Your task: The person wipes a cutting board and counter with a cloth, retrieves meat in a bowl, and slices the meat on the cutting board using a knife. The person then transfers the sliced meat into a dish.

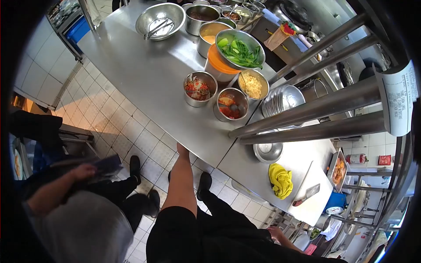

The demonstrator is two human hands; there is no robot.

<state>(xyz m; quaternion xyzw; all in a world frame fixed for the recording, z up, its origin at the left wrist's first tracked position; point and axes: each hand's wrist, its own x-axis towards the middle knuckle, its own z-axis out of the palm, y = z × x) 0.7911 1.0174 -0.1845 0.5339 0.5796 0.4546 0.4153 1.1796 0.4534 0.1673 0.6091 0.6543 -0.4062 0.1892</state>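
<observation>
My left arm reaches forward to the steel table (144, 83), and my left hand (182, 151) is at its near edge. The fingers are too hidden to show whether they grip anything. Low on the right, my right hand (275, 232) is close against black clothing, its fingers partly covered. Beyond the left hand stand a steel pot of chopped red chillies (198, 89) and a pot of red sauce with a spoon (231, 105). A yellow cloth (280, 180) lies on the counter, near a cleaver (307, 194) on a white cutting board (312, 208).
A co-worker in a grey top (87, 223) stands at left, a dark flat object (107, 165) in one hand. Leafy greens (239, 51) fill a bowl; tongs (158, 28) lie in another. Steel rails (307, 116) cross above stacked bowls (289, 98). A blue scale (335, 204) stands right.
</observation>
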